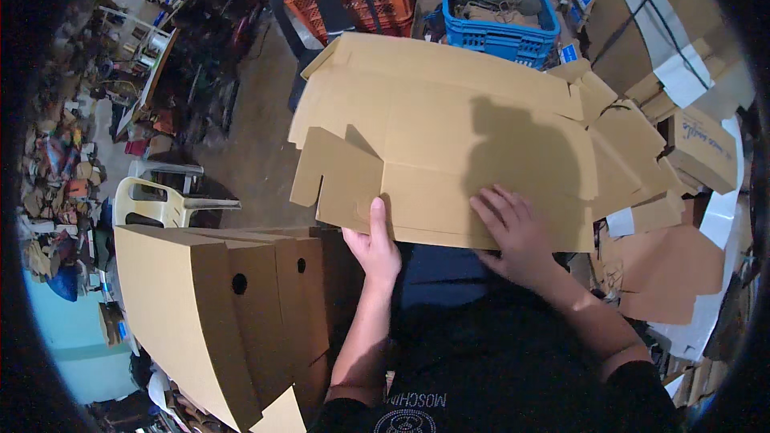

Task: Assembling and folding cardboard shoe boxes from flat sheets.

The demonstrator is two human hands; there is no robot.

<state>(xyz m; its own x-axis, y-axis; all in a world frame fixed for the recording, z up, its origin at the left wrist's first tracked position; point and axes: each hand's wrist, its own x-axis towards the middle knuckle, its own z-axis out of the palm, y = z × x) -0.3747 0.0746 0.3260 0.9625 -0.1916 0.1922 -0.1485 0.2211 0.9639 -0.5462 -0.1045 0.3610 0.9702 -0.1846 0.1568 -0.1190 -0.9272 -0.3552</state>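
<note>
Clearly, the flat cardboard box blank (449, 144) lay straight ahead of the person, across the lap, its long axis running left to right — near edge at the hands, far edge toward the blue crate (497, 32). The left hand (373, 244) gripped that near edge, thumb on top and fingers hidden beneath. The right hand (513, 228) lay open, palm down, fingers spread flat on the panel — holding nothing. Both hands sat equally near. Folded boxes (224, 313) stood at the left.
</note>
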